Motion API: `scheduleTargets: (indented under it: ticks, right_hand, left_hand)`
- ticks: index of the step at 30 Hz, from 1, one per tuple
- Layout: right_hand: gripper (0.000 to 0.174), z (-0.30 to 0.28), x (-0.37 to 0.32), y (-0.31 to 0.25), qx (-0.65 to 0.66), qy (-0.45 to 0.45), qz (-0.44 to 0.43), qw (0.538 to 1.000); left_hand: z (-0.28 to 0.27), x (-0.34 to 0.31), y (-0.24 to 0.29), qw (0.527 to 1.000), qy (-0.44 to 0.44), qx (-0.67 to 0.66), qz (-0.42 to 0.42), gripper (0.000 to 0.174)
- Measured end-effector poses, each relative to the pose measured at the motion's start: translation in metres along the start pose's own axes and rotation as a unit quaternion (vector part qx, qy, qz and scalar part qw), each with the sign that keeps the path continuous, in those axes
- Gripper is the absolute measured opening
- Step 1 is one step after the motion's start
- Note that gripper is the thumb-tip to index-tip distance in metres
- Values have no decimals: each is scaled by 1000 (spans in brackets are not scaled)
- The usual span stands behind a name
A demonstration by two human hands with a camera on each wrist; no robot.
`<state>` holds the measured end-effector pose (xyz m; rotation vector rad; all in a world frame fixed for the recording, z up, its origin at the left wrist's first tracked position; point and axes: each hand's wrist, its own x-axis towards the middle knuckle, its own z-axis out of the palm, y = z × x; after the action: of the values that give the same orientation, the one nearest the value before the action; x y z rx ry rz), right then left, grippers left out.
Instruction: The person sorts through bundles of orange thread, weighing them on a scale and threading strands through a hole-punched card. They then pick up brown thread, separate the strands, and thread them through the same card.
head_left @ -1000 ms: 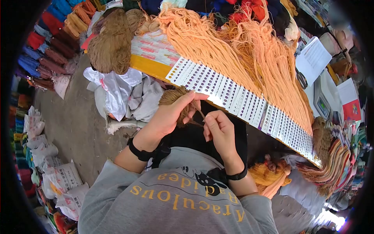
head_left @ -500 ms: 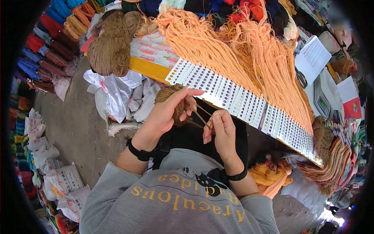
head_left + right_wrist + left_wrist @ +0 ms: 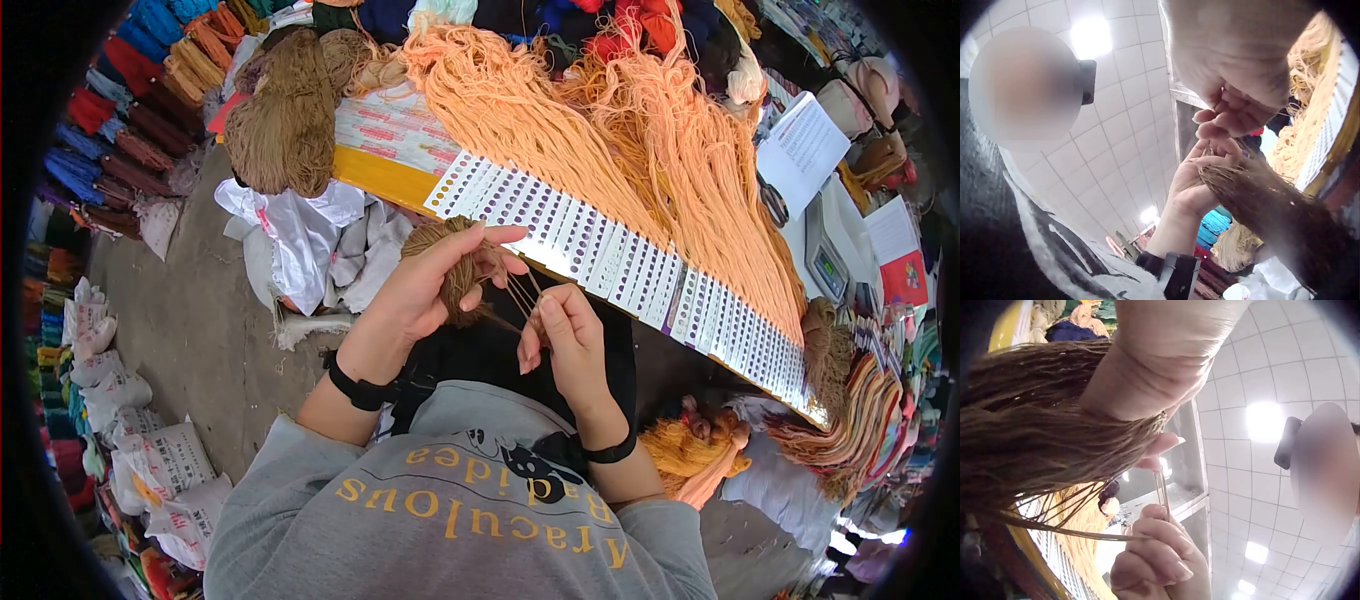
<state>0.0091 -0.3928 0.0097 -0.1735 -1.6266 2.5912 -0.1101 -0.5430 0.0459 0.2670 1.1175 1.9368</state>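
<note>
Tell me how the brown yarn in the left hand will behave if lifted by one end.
Probably floppy, since the brown yarn looks like a fine, loose bundle. It may tangle: thin strands stray from its edge.

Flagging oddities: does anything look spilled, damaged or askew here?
Nothing stands out: the left hand holds brown yarn, a few strands run to the right hand, and the dotted cards lie in a row along the table edge.

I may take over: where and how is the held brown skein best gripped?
Take the held brown skein around its thick body by the left hand, probably from the side away from the right hand: the bulk is bunched there, while thin strands stretch to that hand.
</note>
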Motion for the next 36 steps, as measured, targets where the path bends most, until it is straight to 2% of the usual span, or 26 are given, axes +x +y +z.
scheduleTargets:
  ticks: [16,25,28,31,33,34,35,36]
  right_hand:
    - [30,-4,-2,-1,34,-6,-3,999]
    - [30,-2,-3,-2,32,27,-9,999]
    - [29,-1,0,-6,-32,-53,56,997]
    - [30,-3,2,-21,-4,-190,108,976]
    - [31,-5,2,-20,74,-122,21,990]
    - [30,-6,6,-20,122,-59,-51,989]
    - [29,-14,14,-17,194,6,-71,978]
    - [29,-17,18,-22,212,54,-80,973]
  left_hand:
    - [3,1,0,1000,-8,-8,7,42]
    - [8,2,1,1000,-9,-25,4,44]
    - [7,2,2,1000,-11,-4,7,43]
    - [2,4,-3,998,-16,55,22,45]
    - [-4,2,-6,995,-17,93,41,49]
    - [-13,2,-5,997,-64,42,0,55]
    - [-14,1,-5,998,-67,15,9,55]
    - [-10,0,-4,997,-71,-11,18,56]
